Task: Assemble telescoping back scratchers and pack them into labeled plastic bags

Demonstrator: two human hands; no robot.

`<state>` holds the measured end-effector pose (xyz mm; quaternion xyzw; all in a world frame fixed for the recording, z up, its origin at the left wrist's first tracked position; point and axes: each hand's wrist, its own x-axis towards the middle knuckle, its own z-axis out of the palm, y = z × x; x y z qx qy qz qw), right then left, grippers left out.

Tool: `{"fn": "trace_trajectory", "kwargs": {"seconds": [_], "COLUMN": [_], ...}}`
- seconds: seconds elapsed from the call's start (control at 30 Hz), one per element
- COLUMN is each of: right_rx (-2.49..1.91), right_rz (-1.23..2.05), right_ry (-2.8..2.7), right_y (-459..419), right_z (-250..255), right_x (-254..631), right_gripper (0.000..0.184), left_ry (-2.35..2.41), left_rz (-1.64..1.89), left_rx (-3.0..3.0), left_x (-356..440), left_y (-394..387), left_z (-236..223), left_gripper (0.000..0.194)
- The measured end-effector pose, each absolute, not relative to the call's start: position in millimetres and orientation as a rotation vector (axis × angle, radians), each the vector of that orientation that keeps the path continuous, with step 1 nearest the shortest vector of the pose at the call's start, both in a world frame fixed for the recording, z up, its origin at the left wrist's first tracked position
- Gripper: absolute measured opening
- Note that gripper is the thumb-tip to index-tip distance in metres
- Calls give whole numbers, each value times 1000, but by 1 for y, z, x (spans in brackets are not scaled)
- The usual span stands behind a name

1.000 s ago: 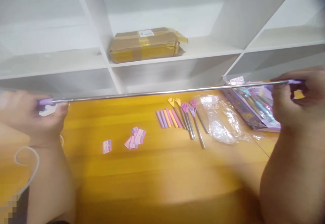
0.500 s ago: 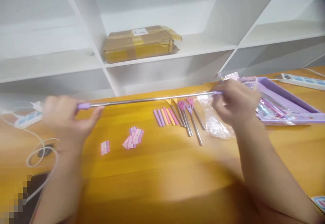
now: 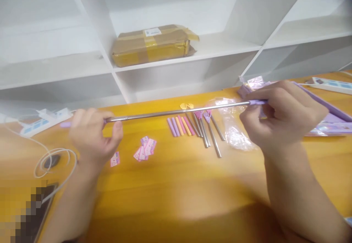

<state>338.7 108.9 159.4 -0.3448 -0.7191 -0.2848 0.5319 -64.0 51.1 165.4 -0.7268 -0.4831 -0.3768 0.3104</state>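
Note:
Stretched between my two hands is a telescopic back scratcher (image 3: pixel 165 113) with a thin steel rod, held nearly level above the table. My left hand (image 3: pixel 92 134) is closed around its lower end, where a purple handle pokes out on the left. My right hand (image 3: pixel 283 112) pinches the purple piece at the other end; the claw is hidden by the fingers. Below the rod lie several short back scratchers (image 3: pixel 211 136) with yellow, pink and purple claws. Beside them is a row of loose purple, orange and pink handle sleeves (image 3: pixel 180 126). Small pink cards (image 3: pixel 145 149) lie left of these.
Clear plastic wrapping (image 3: pixel 236 136) lies by my right hand, with a purple tray (image 3: pixel 338 107) behind it. Power strips (image 3: pixel 45 122) and a white cable (image 3: pixel 75 162) are at the sides. A taped cardboard parcel (image 3: pixel 154 48) sits on the white shelf (image 3: pixel 220 50) behind.
My right hand has moved to the right with the rod's end. My left hand has shifted right and slightly down, and more of the purple handle shows beyond it.

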Motion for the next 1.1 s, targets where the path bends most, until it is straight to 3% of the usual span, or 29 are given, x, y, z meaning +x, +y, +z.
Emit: {"fn": "trace_trajectory", "kwargs": {"seconds": [0.17, 0.43, 1.1], "right_rx": [-828, -961, -943], "right_rz": [-643, -388, -202], "right_ry": [-1783, -2369, -2513], "right_y": [96, 67, 91], "right_z": [158, 100, 83], "right_x": [322, 243, 252], "right_gripper": [20, 28, 24], "left_ry": [-1248, -1232, -1321], "left_rz": [-964, -786, -701], "left_rx": [-1998, -2157, -2383], "left_x": [-43, 12, 11], "left_y": [48, 40, 57], "left_z": [156, 106, 86], "left_gripper": [14, 22, 23]}}
